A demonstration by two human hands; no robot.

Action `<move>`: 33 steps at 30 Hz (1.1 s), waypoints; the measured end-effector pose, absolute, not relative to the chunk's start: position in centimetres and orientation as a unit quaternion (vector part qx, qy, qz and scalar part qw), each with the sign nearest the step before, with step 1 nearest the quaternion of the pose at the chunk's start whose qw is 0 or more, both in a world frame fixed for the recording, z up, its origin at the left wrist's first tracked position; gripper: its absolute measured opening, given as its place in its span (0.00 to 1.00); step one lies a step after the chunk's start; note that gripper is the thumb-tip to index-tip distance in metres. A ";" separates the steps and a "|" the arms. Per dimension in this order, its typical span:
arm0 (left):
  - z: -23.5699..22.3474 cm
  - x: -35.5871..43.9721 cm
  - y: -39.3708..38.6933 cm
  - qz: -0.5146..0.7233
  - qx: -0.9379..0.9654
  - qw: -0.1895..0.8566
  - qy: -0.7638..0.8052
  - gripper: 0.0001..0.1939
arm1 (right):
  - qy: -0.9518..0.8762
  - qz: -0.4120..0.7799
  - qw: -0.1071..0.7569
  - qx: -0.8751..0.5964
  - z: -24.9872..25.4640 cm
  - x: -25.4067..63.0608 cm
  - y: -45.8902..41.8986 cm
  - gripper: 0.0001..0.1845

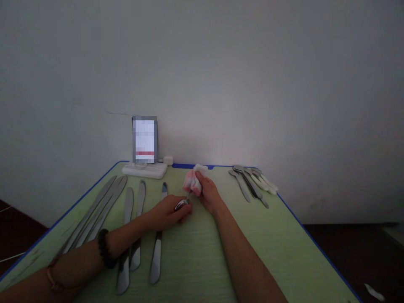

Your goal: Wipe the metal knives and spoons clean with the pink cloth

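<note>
My left hand [168, 213] is closed around the bowl end of a small metal spoon [182, 204] near the middle of the green table [277, 248]. My right hand [206, 192] is closed on a bunched pink and white cloth [193, 180], which wraps the spoon's other end. Both hands meet over the table's centre. A dark bead bracelet sits on my left wrist.
Several long metal knives [129, 227] lie in a row on the left, partly under my left forearm. A pile of spoons [251, 183] lies at the far right. A phone on a white stand [144, 141] is at the back edge by the wall.
</note>
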State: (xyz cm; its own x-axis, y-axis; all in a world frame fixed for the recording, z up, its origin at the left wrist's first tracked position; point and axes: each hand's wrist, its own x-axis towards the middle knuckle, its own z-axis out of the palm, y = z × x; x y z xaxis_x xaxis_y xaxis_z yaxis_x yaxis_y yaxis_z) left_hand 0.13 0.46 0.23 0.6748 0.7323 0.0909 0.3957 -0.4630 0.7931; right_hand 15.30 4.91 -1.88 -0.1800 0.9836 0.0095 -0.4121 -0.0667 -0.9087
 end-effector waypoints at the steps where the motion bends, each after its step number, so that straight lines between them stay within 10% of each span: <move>1: 0.2 0.2 0.5 0.224 0.824 0.392 0.342 0.18 | -0.436 0.650 0.514 -0.350 -2.0 15.3 4.9 0.20; 14: -1.6 0.4 2.0 0.324 0.627 0.577 0.410 0.23 | -0.333 0.728 0.551 -0.237 -0.8 15.3 4.4 0.11; 33: -0.1 0.8 1.3 0.330 0.718 0.400 0.464 0.13 | -0.424 0.675 0.520 -0.306 -2.5 14.8 4.9 0.15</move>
